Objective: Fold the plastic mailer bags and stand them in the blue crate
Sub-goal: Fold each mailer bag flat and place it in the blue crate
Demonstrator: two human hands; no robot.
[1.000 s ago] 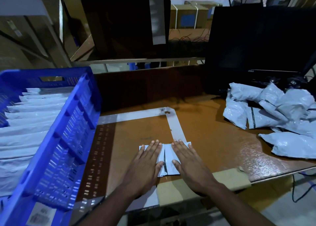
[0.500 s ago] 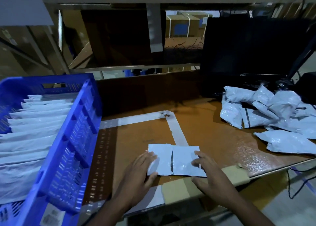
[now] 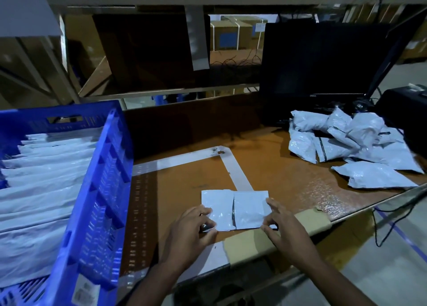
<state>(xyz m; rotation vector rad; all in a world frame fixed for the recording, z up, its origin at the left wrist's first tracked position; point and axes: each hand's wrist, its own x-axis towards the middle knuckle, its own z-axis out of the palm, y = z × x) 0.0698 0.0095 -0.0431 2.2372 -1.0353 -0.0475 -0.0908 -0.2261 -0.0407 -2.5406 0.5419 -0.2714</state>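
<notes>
1. Left hand (image 3: 191, 231) and right hand (image 3: 283, 227) pinching near corners of flat folded white plastic mailer bag (image 3: 235, 209), fingers curled around its edges, likely for lifting.
2. Bag lying on brown wooden bench (image 3: 277, 174), between both hands.
3. Blue plastic crate (image 3: 101, 190) waiting left of fingers, already lined with standing bags.

Left hand (image 3: 191, 231), right hand (image 3: 283, 228) pinch folded mailer bag (image 3: 238, 209) edges on table (image 3: 277, 174) beside blue crate (image 3: 101, 190)

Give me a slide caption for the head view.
Both hands, left and right, pinch a folded mailer bag beside the blue crate.
</notes>
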